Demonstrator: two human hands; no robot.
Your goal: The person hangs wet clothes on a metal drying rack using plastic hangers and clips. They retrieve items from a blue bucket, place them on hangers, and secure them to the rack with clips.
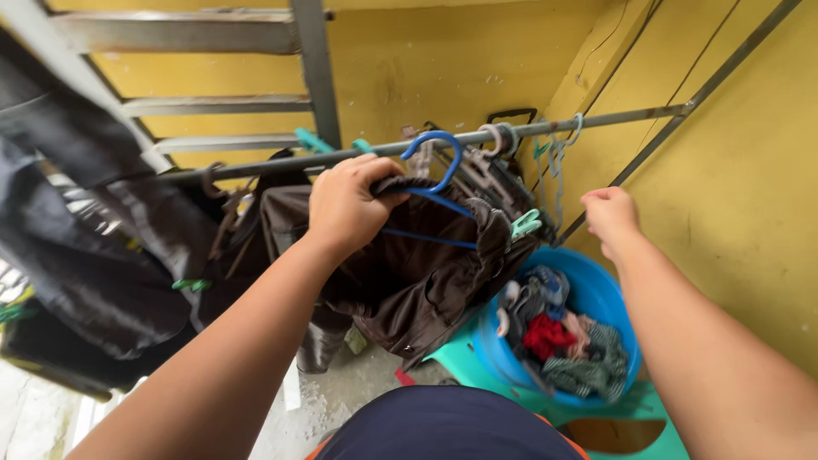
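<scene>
My left hand (348, 203) grips the top of a dark brown garment (417, 285) where it sits on a blue hanger (436, 166). The hanger's hook is over the metal rail (596, 119). A teal clothespin (526, 224) clips the garment's right shoulder. My right hand (610, 217) is closed in a loose fist to the right, just below the rail, with nothing visible in it. It hangs above the blue basin (596, 294).
The blue basin holds several crumpled clothes and stands on a green plastic stool (460, 362). Dark garments (128, 255) hang on the left of the rail. Empty hangers and pegs (498, 140) bunch at its right. Yellow walls (733, 187) close in behind and on the right.
</scene>
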